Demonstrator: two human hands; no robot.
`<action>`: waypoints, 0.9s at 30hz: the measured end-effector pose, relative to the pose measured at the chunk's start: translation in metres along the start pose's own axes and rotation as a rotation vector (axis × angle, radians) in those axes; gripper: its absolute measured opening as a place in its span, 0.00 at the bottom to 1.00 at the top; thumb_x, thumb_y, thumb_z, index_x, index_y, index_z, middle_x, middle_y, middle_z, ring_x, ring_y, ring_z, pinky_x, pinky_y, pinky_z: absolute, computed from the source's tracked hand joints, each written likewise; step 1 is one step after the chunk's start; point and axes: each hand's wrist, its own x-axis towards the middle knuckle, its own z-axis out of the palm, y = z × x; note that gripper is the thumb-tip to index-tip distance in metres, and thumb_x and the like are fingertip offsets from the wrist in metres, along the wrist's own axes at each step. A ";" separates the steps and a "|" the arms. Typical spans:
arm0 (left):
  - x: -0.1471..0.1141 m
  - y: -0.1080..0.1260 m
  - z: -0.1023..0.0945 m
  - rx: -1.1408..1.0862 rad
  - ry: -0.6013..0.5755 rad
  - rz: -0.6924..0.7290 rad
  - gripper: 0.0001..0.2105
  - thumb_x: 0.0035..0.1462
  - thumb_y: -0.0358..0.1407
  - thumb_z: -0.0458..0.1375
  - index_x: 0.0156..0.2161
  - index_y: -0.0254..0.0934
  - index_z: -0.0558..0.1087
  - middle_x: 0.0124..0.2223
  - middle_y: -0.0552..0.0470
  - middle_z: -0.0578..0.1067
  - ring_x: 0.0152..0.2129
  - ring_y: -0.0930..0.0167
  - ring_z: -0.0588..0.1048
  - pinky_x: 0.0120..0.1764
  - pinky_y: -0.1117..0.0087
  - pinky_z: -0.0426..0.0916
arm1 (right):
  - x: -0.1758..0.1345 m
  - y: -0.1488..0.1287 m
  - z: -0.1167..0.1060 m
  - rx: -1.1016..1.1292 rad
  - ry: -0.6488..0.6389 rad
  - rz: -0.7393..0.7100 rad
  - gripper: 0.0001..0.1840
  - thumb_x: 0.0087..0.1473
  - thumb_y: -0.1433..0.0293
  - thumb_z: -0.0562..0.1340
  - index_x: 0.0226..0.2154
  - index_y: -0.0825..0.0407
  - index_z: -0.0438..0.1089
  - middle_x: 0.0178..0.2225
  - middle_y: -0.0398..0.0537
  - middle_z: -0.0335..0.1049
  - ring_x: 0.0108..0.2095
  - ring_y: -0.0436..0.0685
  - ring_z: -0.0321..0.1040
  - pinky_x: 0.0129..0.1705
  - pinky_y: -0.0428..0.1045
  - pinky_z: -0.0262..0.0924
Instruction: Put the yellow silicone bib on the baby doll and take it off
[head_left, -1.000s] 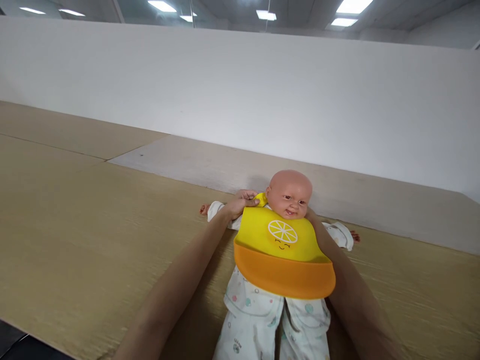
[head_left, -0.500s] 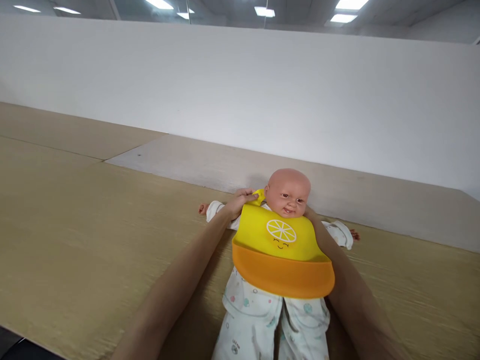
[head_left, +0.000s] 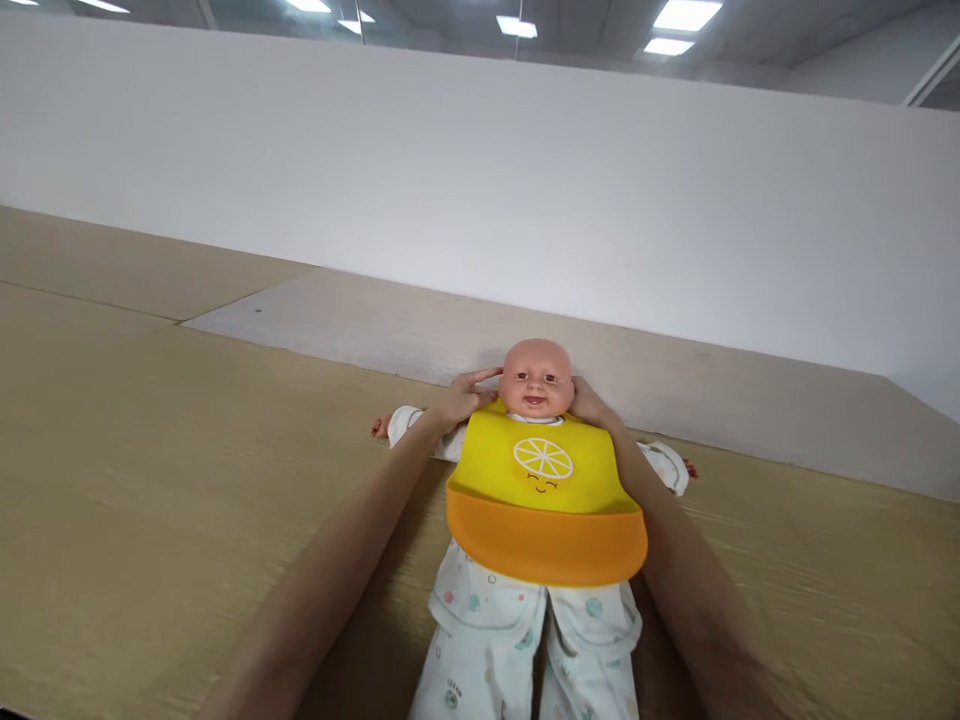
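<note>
A baby doll (head_left: 534, 362) lies on its back with its face up, in a white printed outfit (head_left: 487, 640). Over its chest spreads a yellow silicone bib (head_left: 487, 460) with a lemon slice, a smiling face and an orange catch pocket (head_left: 547, 548). At the left side of the doll's neck, my left hand (head_left: 465, 398) has its thumb on the bib's upper edge and its index finger reaching to the head. My right hand (head_left: 591, 402) is curled in beside the other side of the neck; its fingertips are hidden behind the head.
The doll rests on a wood-toned tabletop (head_left: 187, 480). Behind its head runs a pale grey strip (head_left: 360, 315), backed by a white partition (head_left: 450, 180). Glass panels and ceiling lights show above it.
The doll's head has turned from tilted to facing straight up. The yellow strap in my left hand has gone out of sight at the neck. More of my right hand shows beside the head.
</note>
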 end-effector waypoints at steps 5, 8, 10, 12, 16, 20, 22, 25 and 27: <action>0.001 0.000 0.000 0.091 -0.031 0.037 0.38 0.44 0.35 0.65 0.62 0.33 0.62 0.31 0.48 0.79 0.23 0.71 0.73 0.28 0.71 0.66 | 0.003 0.002 -0.007 -0.149 -0.138 -0.022 0.16 0.45 0.69 0.63 0.38 0.58 0.75 0.44 0.56 0.74 0.39 0.57 0.69 0.41 0.48 0.65; 0.000 0.001 0.005 0.140 -0.019 0.049 0.37 0.44 0.40 0.66 0.61 0.34 0.64 0.39 0.45 0.80 0.30 0.67 0.76 0.34 0.67 0.69 | 0.006 0.004 -0.013 -0.239 -0.191 0.008 0.20 0.40 0.72 0.64 0.40 0.59 0.75 0.46 0.57 0.73 0.42 0.59 0.69 0.43 0.48 0.65; 0.000 0.002 0.007 0.166 -0.007 0.067 0.36 0.44 0.43 0.66 0.59 0.35 0.67 0.45 0.44 0.79 0.35 0.64 0.76 0.37 0.66 0.70 | 0.009 0.005 -0.018 -0.254 -0.186 0.038 0.21 0.37 0.74 0.64 0.39 0.61 0.75 0.45 0.59 0.73 0.43 0.60 0.70 0.44 0.47 0.64; 0.000 0.002 0.008 0.182 -0.006 0.097 0.35 0.44 0.46 0.66 0.57 0.35 0.69 0.51 0.43 0.76 0.41 0.61 0.76 0.40 0.65 0.70 | 0.010 0.004 -0.023 -0.243 -0.193 0.052 0.21 0.36 0.75 0.64 0.39 0.62 0.75 0.45 0.59 0.73 0.43 0.62 0.70 0.44 0.47 0.64; 0.002 0.000 0.006 0.197 -0.011 0.115 0.34 0.44 0.46 0.65 0.58 0.36 0.69 0.50 0.44 0.77 0.41 0.61 0.76 0.41 0.65 0.70 | 0.006 -0.002 -0.033 -0.196 -0.266 0.057 0.23 0.37 0.75 0.63 0.41 0.58 0.75 0.46 0.54 0.73 0.43 0.61 0.71 0.42 0.46 0.65; 0.002 0.000 0.008 0.162 -0.010 0.092 0.35 0.46 0.42 0.64 0.60 0.36 0.66 0.44 0.45 0.79 0.36 0.63 0.77 0.40 0.64 0.71 | -0.002 -0.010 -0.034 0.094 -0.396 0.141 0.23 0.42 0.71 0.61 0.44 0.56 0.73 0.46 0.52 0.74 0.42 0.59 0.72 0.41 0.47 0.68; 0.001 0.001 0.010 0.156 -0.012 0.085 0.33 0.47 0.42 0.64 0.60 0.37 0.66 0.45 0.45 0.79 0.37 0.63 0.77 0.41 0.64 0.71 | -0.003 -0.011 -0.032 0.183 -0.364 0.190 0.23 0.43 0.71 0.61 0.44 0.57 0.73 0.45 0.54 0.74 0.40 0.59 0.73 0.40 0.48 0.68; -0.002 0.002 0.012 0.141 -0.012 0.074 0.32 0.49 0.42 0.63 0.60 0.37 0.66 0.47 0.46 0.79 0.40 0.62 0.76 0.43 0.64 0.71 | 0.003 -0.009 -0.027 0.020 -0.214 0.158 0.20 0.43 0.74 0.60 0.40 0.60 0.75 0.42 0.56 0.75 0.39 0.59 0.73 0.40 0.47 0.67; -0.002 0.002 0.013 0.139 -0.009 0.083 0.33 0.49 0.43 0.63 0.60 0.38 0.66 0.47 0.46 0.79 0.42 0.61 0.76 0.44 0.63 0.71 | 0.008 -0.006 -0.025 -0.084 -0.141 0.133 0.17 0.43 0.75 0.59 0.38 0.61 0.76 0.41 0.56 0.75 0.40 0.60 0.72 0.41 0.48 0.66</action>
